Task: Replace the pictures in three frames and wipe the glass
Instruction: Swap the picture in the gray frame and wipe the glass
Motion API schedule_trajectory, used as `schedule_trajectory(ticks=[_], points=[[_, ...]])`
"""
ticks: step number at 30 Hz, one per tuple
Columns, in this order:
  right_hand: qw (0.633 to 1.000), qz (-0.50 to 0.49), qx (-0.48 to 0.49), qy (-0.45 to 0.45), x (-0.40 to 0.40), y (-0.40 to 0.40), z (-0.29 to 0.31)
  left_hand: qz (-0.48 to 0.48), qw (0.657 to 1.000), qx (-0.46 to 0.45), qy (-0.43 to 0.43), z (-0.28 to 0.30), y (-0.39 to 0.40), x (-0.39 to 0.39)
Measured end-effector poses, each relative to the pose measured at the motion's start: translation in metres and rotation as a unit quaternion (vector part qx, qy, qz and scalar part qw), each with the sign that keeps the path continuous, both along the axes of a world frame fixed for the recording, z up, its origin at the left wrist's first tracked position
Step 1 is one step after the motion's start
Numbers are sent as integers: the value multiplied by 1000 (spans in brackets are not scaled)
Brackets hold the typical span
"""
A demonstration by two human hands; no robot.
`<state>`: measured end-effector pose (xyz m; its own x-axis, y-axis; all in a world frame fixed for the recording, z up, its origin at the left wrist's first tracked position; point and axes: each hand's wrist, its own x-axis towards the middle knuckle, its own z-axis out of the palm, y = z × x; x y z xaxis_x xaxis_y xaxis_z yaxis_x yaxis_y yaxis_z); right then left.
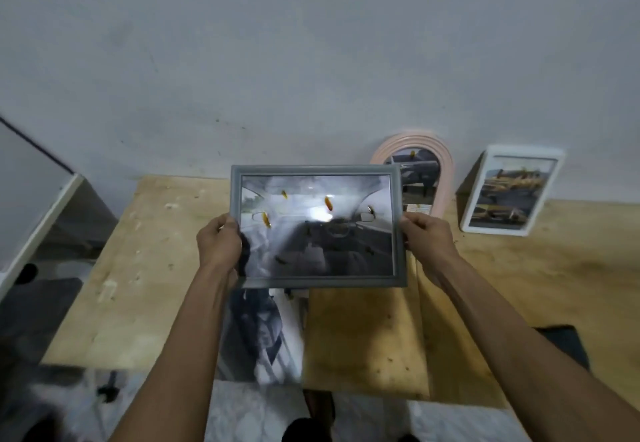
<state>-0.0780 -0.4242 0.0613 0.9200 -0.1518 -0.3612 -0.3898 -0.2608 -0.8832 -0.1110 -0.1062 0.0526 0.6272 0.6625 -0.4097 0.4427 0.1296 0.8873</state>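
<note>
You hold the grey frame (pixel 318 226) up in the air above the middle of the surface (pixel 152 268), its glass facing you. Your left hand (pixel 219 242) has its grip closed on the frame's left edge, and your right hand (pixel 426 239) has its grip closed on the right edge. Orange and dark spots sit on the glass. The pink frame (pixel 420 178) and white frame (pixel 509 190) lean on the wall at the far right edge. A loose print (pixel 263 334) lies at the near edge.
</note>
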Motion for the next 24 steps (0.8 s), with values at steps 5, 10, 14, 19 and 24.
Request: schedule_trajectory(ticks=[5,10,14,19,24], points=[[998,-20,49,13,-54,-81,9,-16,998,-63,-21,18,-85,-64],[993,-55,102,-19,-106,-146,17,-18,993,-115,-25,28,-156,-117],[987,-67,141,-43,-142,-174,28,32,983,-171,-57,38,-200,-145],[929,-153,337,-6,-155,-182,20,35,949,-275,-149,43,-203,-160],[905,-149,398,25,-158,-191,3,23,939,-310,-150,38,-189,-161]])
